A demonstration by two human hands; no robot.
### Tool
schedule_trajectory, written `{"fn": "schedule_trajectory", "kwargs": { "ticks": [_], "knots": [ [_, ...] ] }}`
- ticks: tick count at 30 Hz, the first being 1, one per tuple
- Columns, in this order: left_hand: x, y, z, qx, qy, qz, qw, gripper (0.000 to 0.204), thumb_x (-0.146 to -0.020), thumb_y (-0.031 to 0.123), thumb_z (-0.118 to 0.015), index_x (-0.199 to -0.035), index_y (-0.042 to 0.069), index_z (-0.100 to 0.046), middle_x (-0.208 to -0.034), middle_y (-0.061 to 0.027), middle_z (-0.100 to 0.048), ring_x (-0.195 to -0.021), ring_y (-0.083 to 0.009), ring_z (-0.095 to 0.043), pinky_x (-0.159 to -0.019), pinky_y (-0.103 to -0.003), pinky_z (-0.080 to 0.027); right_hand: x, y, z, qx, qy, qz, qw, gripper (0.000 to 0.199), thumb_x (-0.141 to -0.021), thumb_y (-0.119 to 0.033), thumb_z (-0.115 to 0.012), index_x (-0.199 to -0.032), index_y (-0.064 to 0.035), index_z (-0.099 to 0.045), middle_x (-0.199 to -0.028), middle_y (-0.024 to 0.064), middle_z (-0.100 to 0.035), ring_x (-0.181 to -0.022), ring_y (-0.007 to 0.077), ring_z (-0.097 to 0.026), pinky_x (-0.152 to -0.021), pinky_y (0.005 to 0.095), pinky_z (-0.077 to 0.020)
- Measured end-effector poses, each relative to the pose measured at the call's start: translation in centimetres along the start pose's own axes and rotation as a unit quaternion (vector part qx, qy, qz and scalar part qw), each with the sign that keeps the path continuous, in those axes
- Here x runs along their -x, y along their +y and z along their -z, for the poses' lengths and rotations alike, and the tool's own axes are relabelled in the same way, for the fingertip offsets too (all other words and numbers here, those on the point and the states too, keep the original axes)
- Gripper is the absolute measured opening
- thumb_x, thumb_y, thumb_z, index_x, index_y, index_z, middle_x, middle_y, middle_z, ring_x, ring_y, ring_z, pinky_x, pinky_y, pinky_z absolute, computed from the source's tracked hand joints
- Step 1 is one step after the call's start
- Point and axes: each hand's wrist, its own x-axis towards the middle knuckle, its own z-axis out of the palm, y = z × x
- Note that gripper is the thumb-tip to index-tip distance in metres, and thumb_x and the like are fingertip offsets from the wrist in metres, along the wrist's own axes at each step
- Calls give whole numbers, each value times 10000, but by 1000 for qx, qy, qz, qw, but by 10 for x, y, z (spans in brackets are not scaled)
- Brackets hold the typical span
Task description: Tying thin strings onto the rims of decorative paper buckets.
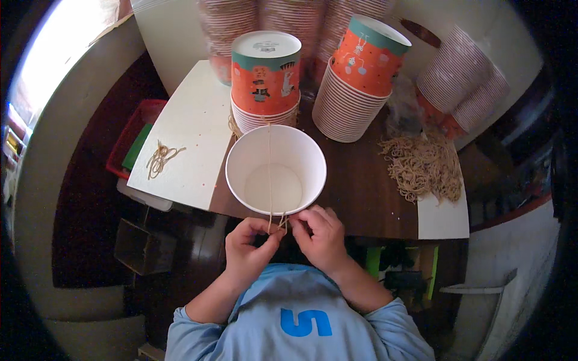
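Head view: looks down on a white-lined, round paper bucket (313, 165), mouth facing up, just beyond both hands at the near edge of a dark brown surface (361, 192).
Thin tan cord (270, 147): runs in one line across the bucket's mouth from far rim to near rim, then down to the fingers, with strands crossing there.
Left hand (248, 248): thumb and forefinger pressed together, pinching the cord just below the near rim.
Right hand (325, 237): fingers curled in beside the crossing strands; cannot tell whether gripping one.
Done, by judgement: cord laid over the bucket and brought together at the near side.
Left, by judgement: the join at the fingers, seemingly mid-tie; no finished knot visible.
Stacks beyond: left upside-down stack of orange-and-green paper buckets (265, 90) and right leaning stack of the same kind (361, 75); cannot tell which, if any, count as finished.
Cord supply: large tangled tan heap (424, 165) at right; small loose tan bundle (161, 159) on the white panel (189, 129) at left.
Further stock: plastic-wrapped bucket stacks (286, 27) at the back.
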Motion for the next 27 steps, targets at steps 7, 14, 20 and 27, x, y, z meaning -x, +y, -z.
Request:
{"fn": "schedule_trajectory", "kwargs": {
  "ticks": [7,14,20,27],
  "knots": [
    [4,-6,1,31,5,8,999,119,-759,-10,-667,-847,0,-587,-834,-60,-659,-788,-99,-615,-740,-229,-488,1,0,0,-261,-86,-46,960,141,-819,-107,-632,-924,-16,-653,-855,113,-659,-737,173,-628,-652,284,-490],
    [5,0,-1,-76,20,-52,996,114,-761,5,-682,-838,-6,-599,-798,-58,-658,-742,-89,-609,-692,-225,-492,6,-1,-4,-354,-110,-200,907,133,-840,-73,-605,-934,2,-662,-894,58,-663,-799,110,-604,-724,255,-481],
    [5,-2,-4,-12,37,-41,998,77,-777,-2,-672,-833,-8,-619,-791,-64,-657,-738,-94,-610,-676,-220,-484,11,9,-11,-632,-106,-360,678,162,-855,-134,-578,-936,-20,-658,-867,45,-654,-746,103,-563,-699,233,-441],
    [1,0,-6,-120,15,-175,977,168,-738,-55,-670,-893,5,-643,-811,-94,-652,-749,-173,-623,-659,-260,-480,15,9,-14,-622,-89,-363,689,126,-836,-186,-631,-899,-84,-668,-829,-11,-654,-718,61,-541,-671,211,-423]
  ]
}}
